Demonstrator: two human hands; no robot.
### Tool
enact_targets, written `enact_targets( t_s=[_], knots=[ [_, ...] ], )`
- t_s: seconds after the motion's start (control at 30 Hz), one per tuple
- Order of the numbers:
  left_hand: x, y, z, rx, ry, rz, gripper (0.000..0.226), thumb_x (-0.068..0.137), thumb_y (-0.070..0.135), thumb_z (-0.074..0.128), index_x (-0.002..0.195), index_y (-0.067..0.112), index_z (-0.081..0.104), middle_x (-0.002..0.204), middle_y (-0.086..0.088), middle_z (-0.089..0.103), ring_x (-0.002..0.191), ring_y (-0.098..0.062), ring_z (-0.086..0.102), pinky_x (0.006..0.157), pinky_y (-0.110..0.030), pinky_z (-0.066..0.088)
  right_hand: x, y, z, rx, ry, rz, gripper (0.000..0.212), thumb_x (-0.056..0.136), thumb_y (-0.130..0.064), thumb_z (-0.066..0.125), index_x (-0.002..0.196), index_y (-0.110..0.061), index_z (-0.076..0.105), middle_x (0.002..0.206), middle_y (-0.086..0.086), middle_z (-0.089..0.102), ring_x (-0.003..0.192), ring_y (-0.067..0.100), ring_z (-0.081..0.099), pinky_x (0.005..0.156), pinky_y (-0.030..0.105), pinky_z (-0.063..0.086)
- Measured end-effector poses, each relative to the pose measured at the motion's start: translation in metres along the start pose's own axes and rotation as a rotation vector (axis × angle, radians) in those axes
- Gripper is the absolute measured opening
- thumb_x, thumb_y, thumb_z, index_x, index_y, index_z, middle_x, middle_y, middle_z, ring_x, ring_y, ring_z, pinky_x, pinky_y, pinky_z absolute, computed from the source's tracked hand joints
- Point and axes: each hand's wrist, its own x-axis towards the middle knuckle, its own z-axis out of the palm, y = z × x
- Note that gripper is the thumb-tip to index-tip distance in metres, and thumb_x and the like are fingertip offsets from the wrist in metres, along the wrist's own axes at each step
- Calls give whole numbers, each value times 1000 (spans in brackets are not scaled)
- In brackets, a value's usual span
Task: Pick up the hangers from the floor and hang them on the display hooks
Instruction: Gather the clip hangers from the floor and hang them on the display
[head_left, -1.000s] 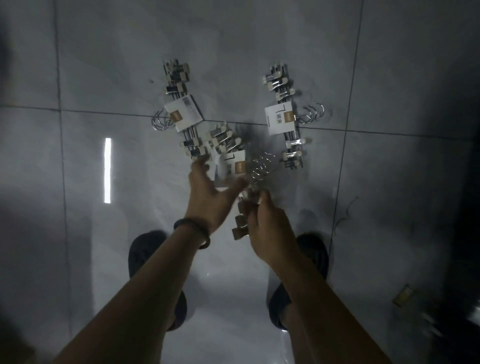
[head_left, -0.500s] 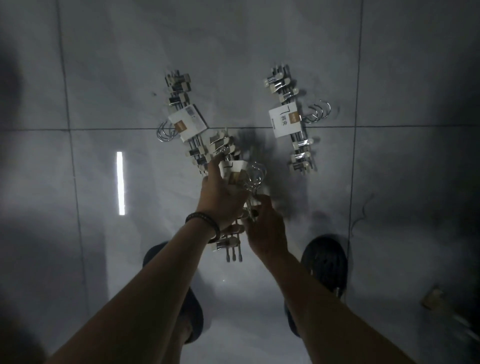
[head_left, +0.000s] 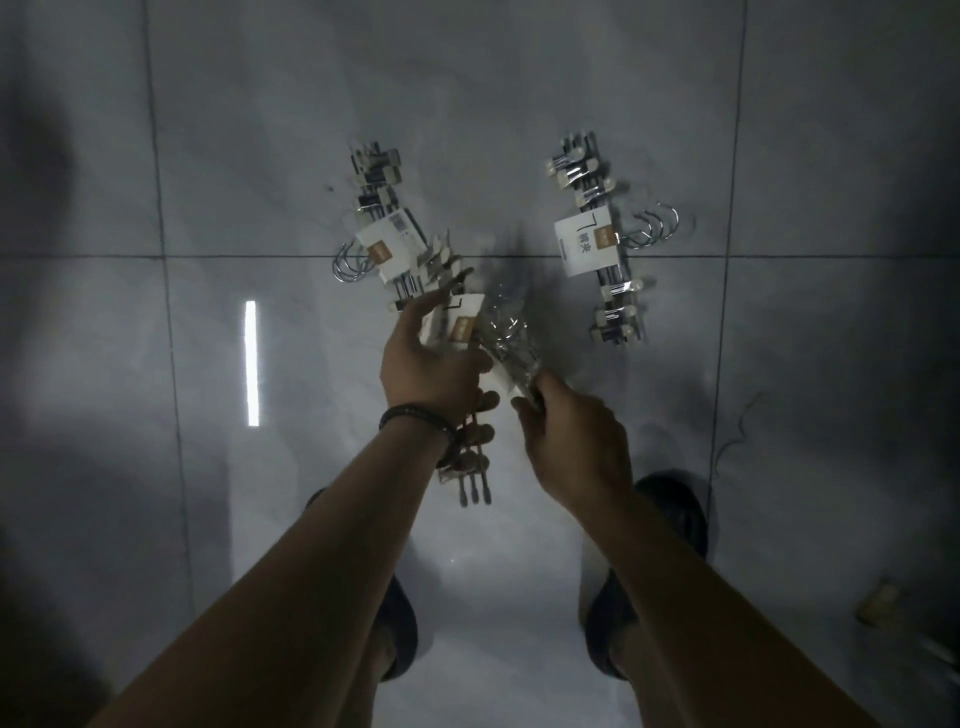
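Grey tile floor (head_left: 260, 156), glossy, is carrying two hanger bundles; a third is being held above it.

Item 1, held bundle (head_left: 460, 325): clip hangers banded by a paper label, hanging in the air over the tiles between the two arms, its clip end dangling below the left wrist. Left grip (head_left: 431, 364) is wrapping round the middle by the label, fingers curled onto it. Right grip (head_left: 571, 436) is pinching the hook end, where the wire hooks (head_left: 506, 332) are showing only as a blur.

Item 2, left bundle (head_left: 382, 244): lying flat on the floor, hooks pointing left, its near end partly hidden behind item 1.

Item 3, right bundle (head_left: 592, 244): lying flat, well apart from item 2, hooks pointing right.

Step in hand, by my reckoning: the pick-up of one bundle, the right grip seemingly steadying its hooks. Next move is calling for a lift and a turn toward the display hooks, which are out of sight here, with the wire hooks gathered so they are catching together. Two bundles are waiting on the floor.
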Motion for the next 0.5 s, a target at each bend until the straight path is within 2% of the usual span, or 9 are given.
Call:
enact_targets(
  t_s=[0.1,0.2,0.27,0.33,0.4,0.43,0.5],
  knots=[
    [0,19,-6,-115,-152,-225,67,80,-14,74,124,37,71,115,-9,70,79,-30,70,55,-33,58,-2,4,-12,-140,51,35,23,107,-37,54,122,-19,56,95,0,72,82,21,71,62,31,48],
    [0,35,-16,-100,-331,-342,70,86,-15,70,136,34,65,112,-8,66,77,-23,68,47,-29,57,-6,20,-9,-264,161,-43,26,103,-32,60,121,-14,57,87,5,69,66,22,65,53,29,43],
    [-4,35,-16,-78,-319,-285,67,88,-19,65,136,29,66,102,-5,63,62,-20,68,46,-29,59,-4,29,-5,-310,197,-70,26,102,-31,63,121,-13,57,82,6,65,58,18,55,50,26,38],
    [-4,28,-13,164,-213,-97,67,86,-16,65,128,35,72,110,-3,64,64,-22,70,53,-34,62,0,29,-1,-298,231,-91,28,100,-29,66,121,-12,58,78,6,63,55,16,47,49,25,33],
    [-2,26,-14,303,-139,6,65,85,-13,68,122,40,76,119,0,66,65,-19,71,54,-37,64,4,26,-1,-275,254,-119,30,98,-26,69,122,-12,58,81,8,66,57,21,56,50,27,40],
    [0,30,-16,271,-143,-14,63,84,-13,70,119,39,77,114,1,70,58,-15,70,52,-37,64,6,28,-1,-278,273,-144,29,98,-25,70,121,-12,58,82,10,68,60,24,60,51,28,45],
    [2,45,-20,134,-251,-185,48,89,-6,74,109,38,78,82,2,76,46,-10,64,49,-33,63,8,40,-4,-322,322,-212,26,98,-23,71,118,-11,61,79,11,66,60,26,59,53,30,45]
  ],
)
